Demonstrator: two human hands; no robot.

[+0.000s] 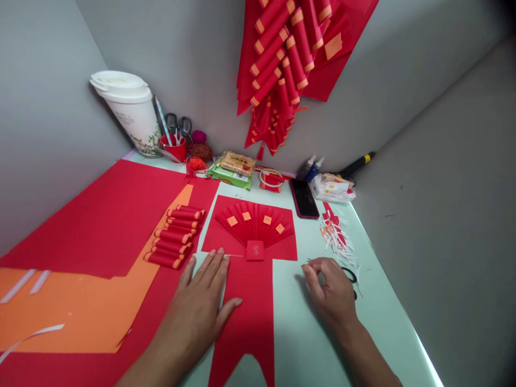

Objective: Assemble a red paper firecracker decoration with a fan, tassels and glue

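Observation:
My left hand point(203, 298) lies flat with its fingers stretched out. It rests on the left edge of a red paper banner point(252, 301) that has a notch cut in its lower end. Across the banner's top is a wider red paper piece point(217, 220). A pleated red paper fan point(258, 215) with small orange squares sits on it, and a small red square point(255, 251) covers the fan's base. My right hand point(330, 290) is closed, thumb against index finger, over the table right of the banner. Black scissors handles point(350, 275) show partly behind it; whether the fingers hold anything is hidden.
Rolled red paper tubes with orange bands point(173, 236) lie at left on orange point(72, 312) and red sheets point(100, 220). A phone point(304, 199), paper scraps point(336, 236), a tissue pack point(334, 187), a lidded cup point(133, 118) and a hanging firecracker decoration point(278, 64) stand around.

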